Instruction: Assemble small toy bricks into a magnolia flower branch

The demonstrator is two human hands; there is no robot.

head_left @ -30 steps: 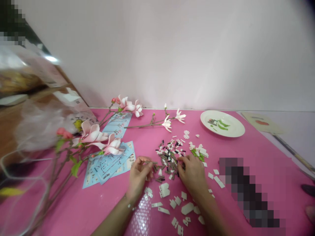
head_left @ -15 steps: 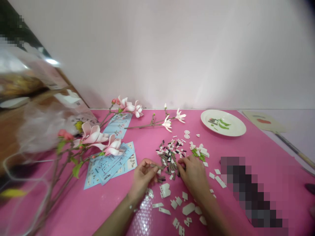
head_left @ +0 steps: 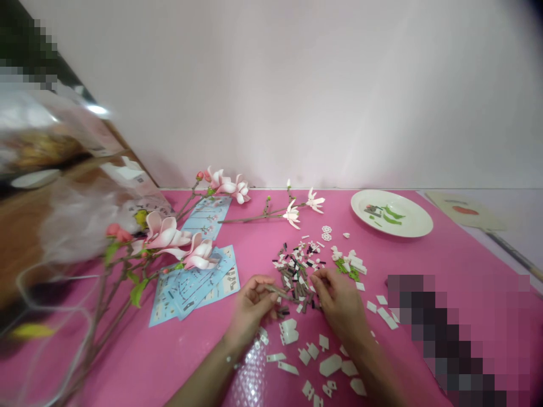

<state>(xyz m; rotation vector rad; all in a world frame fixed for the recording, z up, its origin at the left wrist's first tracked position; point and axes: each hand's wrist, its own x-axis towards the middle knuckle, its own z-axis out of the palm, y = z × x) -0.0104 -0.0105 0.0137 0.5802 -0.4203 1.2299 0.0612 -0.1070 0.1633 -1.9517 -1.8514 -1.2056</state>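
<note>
Technician A: State the condition of the left hand.
Technician B: Left hand [head_left: 254, 306]: thumb and fingers clamped on a slender brown rod [head_left: 278, 291], held at the left edge of the loose heap [head_left: 300, 274].

A: Right hand?
B: Right hand [head_left: 343, 301]: fingertips close together at the heap's right edge. Whether they grip a part cannot be determined.

A: Describe the heap.
B: Small, hard-looking parts: matte brown rods, short black pieces and white fragments, piled on the smooth pink desk [head_left: 136, 364].

A: Adjacent materials?
B: Nearer the wearer, flat white tiles [head_left: 331, 365] lie scattered, some angular, some notched. Beside the left forearm is a shiny, dimpled sheet [head_left: 250, 376].

A: Outlying items?
B: Right rear: a shallow, glossy white plate [head_left: 419, 227] bearing curved green leaf shapes [head_left: 393, 213]. Left: overlapping blue printed sheets [head_left: 186, 288], partly covered by pink-and-white blossoms [head_left: 199, 254] with cupped petals.
</note>
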